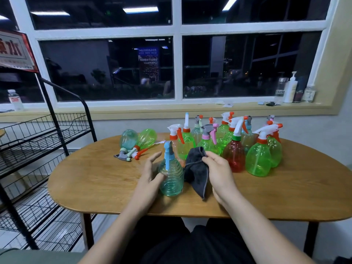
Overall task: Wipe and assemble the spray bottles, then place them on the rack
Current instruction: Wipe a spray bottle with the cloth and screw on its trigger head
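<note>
Both forearms reach in from the bottom edge and meet over the near middle of the wooden table (106, 187). The left hand (149, 173) sits just left of the teal bottle (171, 181) — fingers straight and fanned, pointing away from the person, palm turned toward the bottle, thumb laid against its ribbed side. Nothing is gripped there; the hand is loose. The bottle stands upright on the table with its blue trigger head (168, 155) fitted on top.

On the other side, the right hand (219, 172) pinches the dark grey cloth (197, 172) between thumb and curled fingers at its upper fold. The wrist is raised, and the rest of the cloth hangs down to the tabletop, right beside the bottle's right flank.

Behind the hands — a crowd of upright spray bottles, mostly green, with a red bottle (234, 159) near the front and a large green bottle (258, 162) to its right. Further left, two bottles (146, 138) lie on their sides, nozzles toward the person. The black wire rack (38, 141) stands off the table's left end.
</note>
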`<state>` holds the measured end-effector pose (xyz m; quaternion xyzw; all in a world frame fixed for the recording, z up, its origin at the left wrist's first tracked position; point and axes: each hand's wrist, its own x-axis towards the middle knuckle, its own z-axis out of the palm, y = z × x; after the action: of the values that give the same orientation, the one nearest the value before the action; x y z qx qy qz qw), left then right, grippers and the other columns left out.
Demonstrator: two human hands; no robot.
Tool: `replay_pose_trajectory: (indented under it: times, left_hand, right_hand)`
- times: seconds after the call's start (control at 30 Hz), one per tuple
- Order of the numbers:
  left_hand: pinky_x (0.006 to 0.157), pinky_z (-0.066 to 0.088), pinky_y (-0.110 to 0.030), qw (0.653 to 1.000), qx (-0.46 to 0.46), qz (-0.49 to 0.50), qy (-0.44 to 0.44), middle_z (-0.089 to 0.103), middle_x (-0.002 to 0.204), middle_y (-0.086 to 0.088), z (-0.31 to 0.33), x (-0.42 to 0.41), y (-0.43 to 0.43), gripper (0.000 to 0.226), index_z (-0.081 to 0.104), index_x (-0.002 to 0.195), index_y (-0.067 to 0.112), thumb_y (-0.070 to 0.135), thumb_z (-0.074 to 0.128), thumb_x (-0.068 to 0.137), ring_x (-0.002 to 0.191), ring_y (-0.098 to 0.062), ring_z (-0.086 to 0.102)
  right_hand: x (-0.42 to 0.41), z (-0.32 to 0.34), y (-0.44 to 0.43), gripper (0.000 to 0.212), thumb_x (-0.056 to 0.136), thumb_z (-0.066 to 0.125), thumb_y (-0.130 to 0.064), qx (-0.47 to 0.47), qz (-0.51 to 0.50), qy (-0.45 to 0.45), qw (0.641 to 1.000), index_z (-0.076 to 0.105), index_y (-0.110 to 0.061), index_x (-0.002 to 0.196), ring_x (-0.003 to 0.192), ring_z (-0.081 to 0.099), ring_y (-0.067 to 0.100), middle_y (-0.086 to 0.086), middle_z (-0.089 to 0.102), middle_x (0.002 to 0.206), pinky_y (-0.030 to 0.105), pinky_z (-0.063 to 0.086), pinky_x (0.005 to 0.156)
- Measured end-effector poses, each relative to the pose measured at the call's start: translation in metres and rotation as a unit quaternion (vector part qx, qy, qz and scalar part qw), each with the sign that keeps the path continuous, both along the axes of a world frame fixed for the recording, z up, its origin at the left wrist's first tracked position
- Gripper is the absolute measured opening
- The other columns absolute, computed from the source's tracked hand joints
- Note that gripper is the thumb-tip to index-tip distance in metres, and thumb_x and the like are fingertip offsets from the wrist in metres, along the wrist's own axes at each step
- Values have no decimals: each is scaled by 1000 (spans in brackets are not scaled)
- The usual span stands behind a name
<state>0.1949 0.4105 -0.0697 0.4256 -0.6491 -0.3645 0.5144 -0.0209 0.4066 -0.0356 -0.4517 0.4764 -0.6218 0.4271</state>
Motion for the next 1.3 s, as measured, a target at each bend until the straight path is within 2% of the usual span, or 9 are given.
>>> replay_pose_trajectory:
  times: [0.17,0.3,0.47,0.73,0.83,0.97,1.07,1.17,1.3]
  left_hand:
    - [88,51,-14,998,-36,51,-21,51,134,7,-2,1,-6,94,33,151,53,47,92,78,112,-2,59]
    - [103,48,-27,999,-28,33,-14,51,144,16,-2,2,-7,79,33,149,54,42,80,87,129,4,52]
    - [109,51,-39,1000,-2,11,15,66,132,9,1,1,-4,61,40,145,44,12,64,99,117,-4,65]
    - [103,51,-34,998,-34,45,-25,57,139,9,-4,3,-8,79,45,139,51,50,93,76,124,-4,58]
    - [108,51,-39,999,-26,26,-18,61,138,16,-2,2,-5,57,53,137,44,42,84,90,125,-2,59]
    - [111,48,-54,999,-29,28,-2,66,135,12,0,0,-3,43,58,136,37,36,68,94,127,-11,61]
    - [109,48,-57,999,-27,34,-8,67,135,11,0,0,-4,43,59,136,38,39,68,94,127,-12,62]
    - [109,49,-58,999,-25,38,-6,68,135,12,-1,0,-5,43,60,135,39,43,70,93,129,-13,62]
    - [109,48,-59,999,-30,40,-12,67,138,11,-1,0,-5,48,58,138,37,47,69,92,131,-15,61]
  right_hand:
    - [6,-1,7,41,109,53,-6,-20,-16,29,999,77,-38,101,91,68,-14,-33,74,87,19,55,93]
    - [9,5,13,31,110,53,-8,-42,-17,51,998,71,-33,115,87,61,-25,-42,68,83,2,46,74]
    - [9,3,14,33,110,53,-10,-45,-10,64,997,70,-38,110,90,62,-25,-45,68,84,7,47,81]
    - [9,8,16,31,111,53,-14,-76,-25,72,994,71,-36,122,102,62,-20,-43,69,95,20,52,96]
    - [12,19,21,35,111,51,-11,-88,-25,81,992,69,-38,98,103,64,-16,-40,71,97,23,55,97]
    - [24,27,21,28,110,49,-22,-106,-24,115,987,76,-31,108,107,74,22,-4,80,102,54,58,99]
    - [30,29,24,30,112,48,-17,-117,-21,144,982,72,-15,130,105,69,-3,-12,77,105,43,52,105]
    - [32,17,27,28,113,46,-17,-138,-10,211,968,65,2,118,100,66,24,18,70,105,54,47,97]
    - [34,-11,27,27,113,45,-21,-131,-11,288,948,66,-4,108,85,63,28,19,68,94,54,49,82]
